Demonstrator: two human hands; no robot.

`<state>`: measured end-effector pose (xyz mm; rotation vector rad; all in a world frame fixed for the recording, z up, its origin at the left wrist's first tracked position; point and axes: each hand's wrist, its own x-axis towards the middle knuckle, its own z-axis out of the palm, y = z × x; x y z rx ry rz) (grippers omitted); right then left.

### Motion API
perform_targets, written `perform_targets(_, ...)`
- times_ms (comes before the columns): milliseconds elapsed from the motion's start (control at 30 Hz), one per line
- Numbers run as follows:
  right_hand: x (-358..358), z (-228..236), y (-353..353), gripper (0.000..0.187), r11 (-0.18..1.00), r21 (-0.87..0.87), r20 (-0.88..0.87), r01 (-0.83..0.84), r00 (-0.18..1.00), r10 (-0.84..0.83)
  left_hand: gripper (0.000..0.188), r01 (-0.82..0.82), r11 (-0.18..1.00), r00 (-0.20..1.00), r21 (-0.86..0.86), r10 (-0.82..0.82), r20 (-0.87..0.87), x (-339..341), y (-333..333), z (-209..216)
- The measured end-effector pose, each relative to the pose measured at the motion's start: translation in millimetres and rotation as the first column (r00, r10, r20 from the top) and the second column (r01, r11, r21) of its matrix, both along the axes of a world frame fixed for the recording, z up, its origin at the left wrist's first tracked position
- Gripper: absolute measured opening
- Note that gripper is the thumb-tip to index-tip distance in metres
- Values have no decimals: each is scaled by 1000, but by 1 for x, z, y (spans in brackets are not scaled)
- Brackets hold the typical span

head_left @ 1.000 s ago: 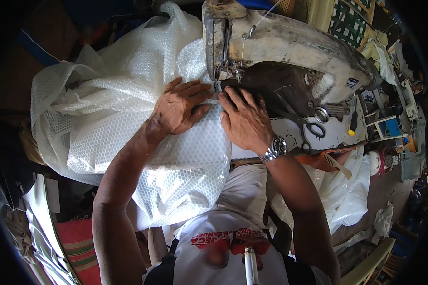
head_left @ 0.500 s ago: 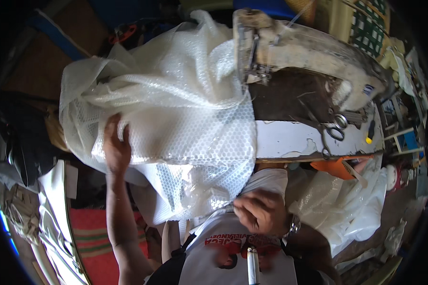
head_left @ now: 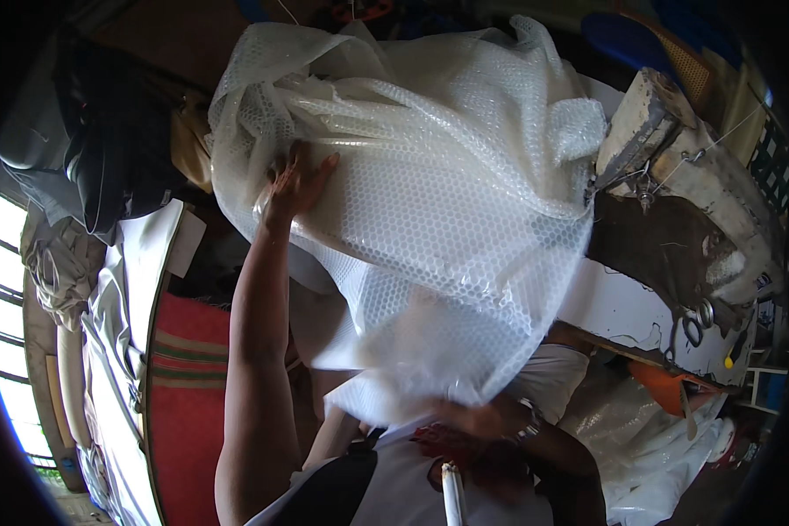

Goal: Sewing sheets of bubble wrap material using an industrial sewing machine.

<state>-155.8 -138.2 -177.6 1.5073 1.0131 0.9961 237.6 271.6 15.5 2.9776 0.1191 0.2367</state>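
Observation:
A large sheet of clear bubble wrap [head_left: 430, 219] lies in folds over the work table, and its near edge hangs down toward my lap. My left hand [head_left: 296, 186] rests on the wrap's left part with the fingers spread apart. Low in front of my shirt, my right hand [head_left: 473, 419] is at the sheet's near edge, smeared by motion; whether its fingers grip the wrap cannot be made out. To the right of the sheet stands a worn, pale sewing machine [head_left: 719, 180], its needle end beside the wrap.
A pair of scissors [head_left: 691, 326] and a yellow-tipped tool [head_left: 735, 352] lie on the white tabletop [head_left: 614, 302] at right. Below hang an orange piece [head_left: 662, 386] and more clear plastic [head_left: 640, 456]. Red striped cloth [head_left: 188, 394] is at lower left. A white stick [head_left: 452, 495] juts up at the bottom.
My view has swung left, so the scene sits further right. My left hand stays on the wrap. The near edge of the sheet and my right hand are now blurred by movement.

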Motion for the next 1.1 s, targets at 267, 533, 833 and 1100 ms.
perform_targets(267,29,9,-2,34,209,224,-639,952,-18,769,54,212,976,968,56,-218,122,58,53,-5)
perform_targets(533,57,7,-2,17,-149,311,-621,939,320,715,40,550,753,660,360,-657,364,-15,-113,117)
perform_targets(833,32,6,-14,53,-142,139,-797,980,195,571,30,689,724,722,-21,-683,109,28,-107,150)
perform_targets(1100,29,5,-26,63,-147,-5,-772,989,90,629,27,584,649,651,487,-733,196,-155,-166,250)
